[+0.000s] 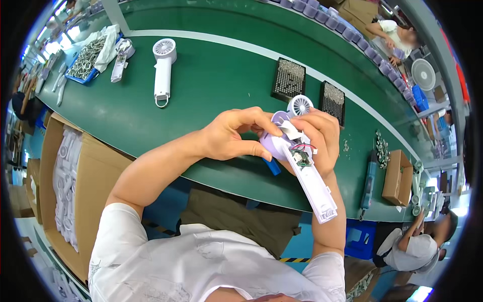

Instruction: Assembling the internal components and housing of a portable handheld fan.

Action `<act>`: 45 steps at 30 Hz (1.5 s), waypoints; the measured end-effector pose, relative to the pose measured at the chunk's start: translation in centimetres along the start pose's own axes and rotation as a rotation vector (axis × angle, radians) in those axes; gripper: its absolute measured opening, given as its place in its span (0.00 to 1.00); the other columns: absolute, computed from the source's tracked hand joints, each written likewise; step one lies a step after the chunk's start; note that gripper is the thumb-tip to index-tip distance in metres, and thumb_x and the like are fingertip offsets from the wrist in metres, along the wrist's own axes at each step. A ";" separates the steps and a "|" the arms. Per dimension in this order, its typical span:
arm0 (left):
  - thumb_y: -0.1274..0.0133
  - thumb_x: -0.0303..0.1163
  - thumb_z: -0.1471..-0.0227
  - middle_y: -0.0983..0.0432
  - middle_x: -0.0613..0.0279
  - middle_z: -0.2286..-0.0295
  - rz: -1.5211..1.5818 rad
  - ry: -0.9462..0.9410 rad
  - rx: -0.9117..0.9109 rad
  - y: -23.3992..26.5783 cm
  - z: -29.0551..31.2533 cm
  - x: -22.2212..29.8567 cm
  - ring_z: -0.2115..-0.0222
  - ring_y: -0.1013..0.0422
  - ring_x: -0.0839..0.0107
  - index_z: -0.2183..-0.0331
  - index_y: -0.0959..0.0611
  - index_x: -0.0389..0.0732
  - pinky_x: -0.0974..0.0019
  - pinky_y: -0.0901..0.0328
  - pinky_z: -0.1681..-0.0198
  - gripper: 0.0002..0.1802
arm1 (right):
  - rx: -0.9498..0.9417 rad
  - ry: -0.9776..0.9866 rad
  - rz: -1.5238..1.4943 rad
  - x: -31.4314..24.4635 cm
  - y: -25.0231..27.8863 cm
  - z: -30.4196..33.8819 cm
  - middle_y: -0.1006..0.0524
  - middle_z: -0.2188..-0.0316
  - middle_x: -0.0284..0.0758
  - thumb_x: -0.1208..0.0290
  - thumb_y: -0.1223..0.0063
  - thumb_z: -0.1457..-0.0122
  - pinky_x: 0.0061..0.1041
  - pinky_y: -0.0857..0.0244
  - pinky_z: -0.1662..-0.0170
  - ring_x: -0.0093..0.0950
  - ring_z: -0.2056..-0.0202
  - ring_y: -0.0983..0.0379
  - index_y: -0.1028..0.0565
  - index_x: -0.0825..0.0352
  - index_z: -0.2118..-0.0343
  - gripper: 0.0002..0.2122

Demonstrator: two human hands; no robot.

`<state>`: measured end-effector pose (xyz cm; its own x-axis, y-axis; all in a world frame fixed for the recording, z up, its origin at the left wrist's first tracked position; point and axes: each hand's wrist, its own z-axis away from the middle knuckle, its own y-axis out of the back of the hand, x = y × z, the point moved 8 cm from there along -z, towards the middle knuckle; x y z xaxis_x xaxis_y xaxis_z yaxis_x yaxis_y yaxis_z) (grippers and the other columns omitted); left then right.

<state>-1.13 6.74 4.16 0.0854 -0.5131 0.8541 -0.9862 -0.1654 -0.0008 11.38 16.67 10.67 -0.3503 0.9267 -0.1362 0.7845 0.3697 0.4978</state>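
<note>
Between my hands is a handheld fan with an opened white and lilac housing [313,189]. My left hand [229,136] pinches the lilac round head from the left, with thumb and fingers closed on its edge. From the right, my right hand [323,138] wraps round the head, fingers over its top. A small circuit board [303,158] with red wires lies bare at the upper end of the handle, which slants down to the right. Above the head shows a round fan grille [301,105]. A blue cylinder [272,166] sticks out below my left fingertips.
On the green table stand a closed white fan [162,75], another opened fan [121,61] and a blue tray of metal rings [91,58]. Black screw trays [289,79] lie beyond my hands. Rightward are an electric screwdriver [369,183] and a cardboard box [397,178]. Co-workers sit at right.
</note>
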 end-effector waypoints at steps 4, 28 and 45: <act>0.31 0.21 0.50 0.22 0.56 0.53 0.017 -0.043 0.006 0.0 0.0 0.1 0.51 0.26 0.66 0.51 0.19 0.39 0.61 0.29 0.46 0.24 | 0.010 0.044 0.027 -0.6 0.2 -0.2 0.20 0.61 0.40 0.78 0.31 0.62 0.39 0.28 0.51 0.40 0.57 0.24 0.19 0.72 0.59 0.21; 0.30 0.22 0.51 0.22 0.57 0.54 0.010 -0.058 -0.010 0.0 -0.1 0.2 0.52 0.25 0.67 0.52 0.19 0.38 0.61 0.29 0.47 0.24 | 0.041 0.067 0.032 -0.7 0.1 -0.2 0.21 0.61 0.38 0.77 0.31 0.61 0.41 0.27 0.50 0.39 0.58 0.24 0.19 0.70 0.60 0.20; 0.29 0.24 0.52 0.20 0.57 0.53 -0.085 -0.085 0.004 0.2 -0.1 0.2 0.57 0.25 0.70 0.53 0.18 0.39 0.64 0.29 0.54 0.24 | 0.021 0.074 0.027 -0.5 -0.1 0.1 0.20 0.62 0.40 0.75 0.31 0.62 0.38 0.28 0.50 0.39 0.57 0.24 0.18 0.73 0.60 0.21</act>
<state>-1.29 6.70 4.36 0.1810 -0.5667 0.8038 -0.9743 -0.2148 0.0679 11.58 16.17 10.61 -0.3647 0.9293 -0.0587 0.8049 0.3464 0.4819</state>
